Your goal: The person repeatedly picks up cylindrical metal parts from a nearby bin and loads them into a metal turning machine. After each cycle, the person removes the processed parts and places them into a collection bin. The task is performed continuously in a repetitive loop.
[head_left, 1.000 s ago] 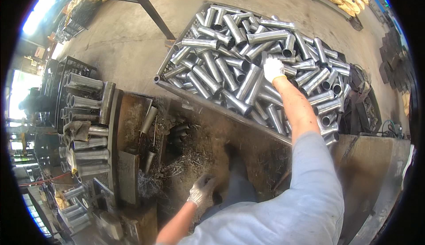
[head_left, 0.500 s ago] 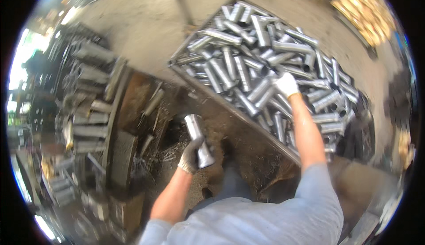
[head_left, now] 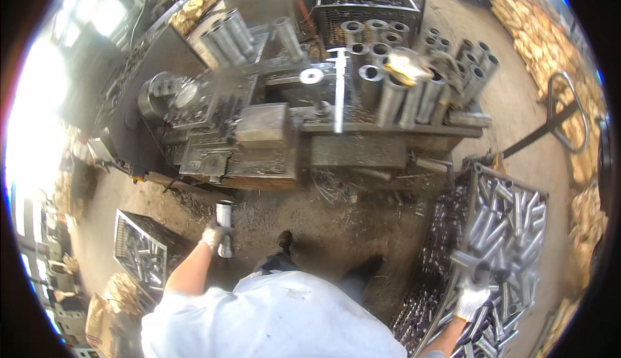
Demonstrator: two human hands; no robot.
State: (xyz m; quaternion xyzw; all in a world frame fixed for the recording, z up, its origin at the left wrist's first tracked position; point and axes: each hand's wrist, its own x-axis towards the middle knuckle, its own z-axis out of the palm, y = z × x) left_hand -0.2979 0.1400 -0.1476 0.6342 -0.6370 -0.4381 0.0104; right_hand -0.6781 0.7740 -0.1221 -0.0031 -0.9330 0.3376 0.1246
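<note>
In white work gloves, my left hand (head_left: 211, 236) is closed round the middle of a shiny metal tube (head_left: 224, 214), held upright over the littered floor. Its lower end flares out. At the lower right, my right hand (head_left: 473, 301) grips another metal tube (head_left: 463, 260), its open end turned toward the hand. Motion blurs this tube slightly, and the fingers are partly hidden behind it. Beneath it lies a bin (head_left: 542, 216) heaped with similar loose tubes.
Ahead stands a lathe-like machine (head_left: 262, 128) with a caliper (head_left: 339, 93) and several upright tubes (head_left: 370, 86) on its bench. A crate of metal parts (head_left: 162, 245) is at left. A long handle (head_left: 540, 128) rises beyond the tube bin. Metal shavings litter the floor (head_left: 259, 216).
My view has swung left, bringing the machine in front and the bin to the lower right. My right hand, earlier reaching among the tubes, now has one raised. The left keeps its tube.
</note>
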